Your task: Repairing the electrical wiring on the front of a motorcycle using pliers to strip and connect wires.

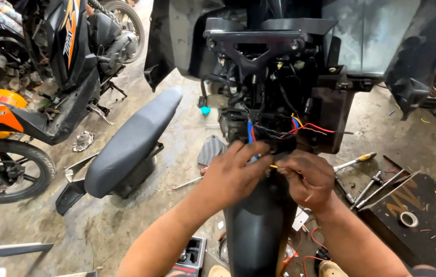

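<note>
A small black and red box stands open on the concrete floor at the bottom edge. An orange and white decal runs down the black motorcycle panel, upper left.

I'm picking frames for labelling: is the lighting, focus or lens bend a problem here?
Head view: soft even daylight, no hard shadows; the hands, left and right, and the wires are sharp enough; the black fender loses detail in the dark; wide-lens bend shows at the edges, on the wheel.
</note>
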